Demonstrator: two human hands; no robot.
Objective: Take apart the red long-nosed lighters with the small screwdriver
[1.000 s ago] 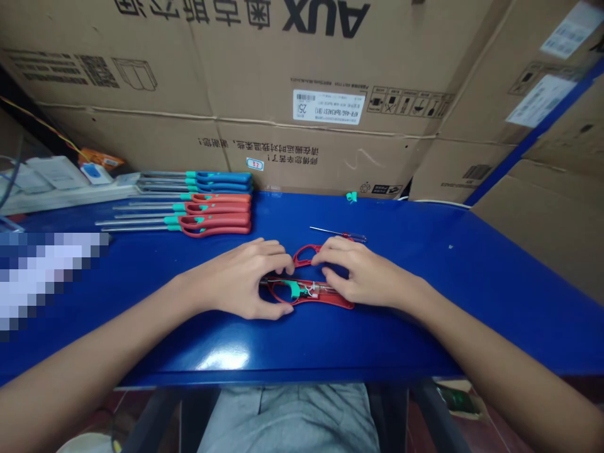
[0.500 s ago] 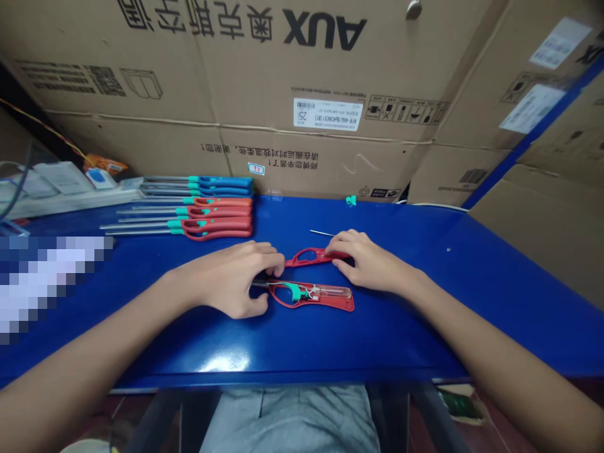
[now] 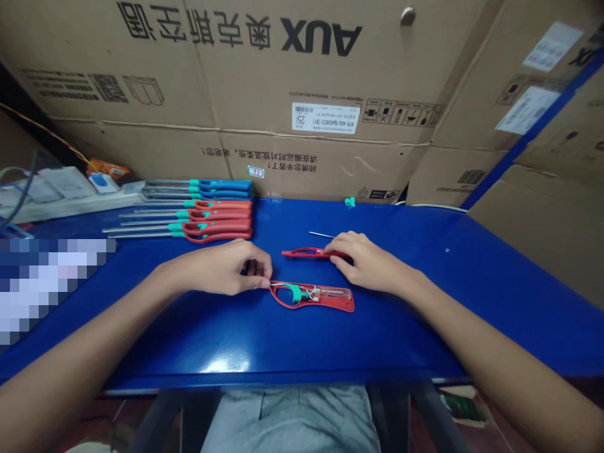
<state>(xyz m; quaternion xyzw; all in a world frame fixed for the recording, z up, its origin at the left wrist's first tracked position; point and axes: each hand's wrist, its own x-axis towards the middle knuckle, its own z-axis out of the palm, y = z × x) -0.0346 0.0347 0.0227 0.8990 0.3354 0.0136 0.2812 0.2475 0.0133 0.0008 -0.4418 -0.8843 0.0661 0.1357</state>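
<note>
An opened long-nose lighter [image 3: 333, 301] lies on the blue table, its red half shell holding a green trigger, white wires and a clear fuel tank. At its narrow front end, my left hand [image 3: 231, 267] is closed in a pinch, hiding what extends beyond. Just behind it, the other red shell half [image 3: 302, 253] is tilted on edge, with the fingers of my right hand [image 3: 363, 258] closed around its wide end. A thin metal rod [image 3: 321, 234] lies partly behind my right hand.
Several blue and red lighters [image 3: 219, 223] lie stacked at the back left, nozzles pointing left. Beside them is a white power strip [image 3: 89, 204] with plugs. A small green part [image 3: 350, 202] lies near the cardboard wall [image 3: 264, 75] behind the table.
My left hand has drawn back left from the shell half, its thumb and fingers closing at the opened lighter's front end. In my right hand, the shell half has turned onto its edge.
</note>
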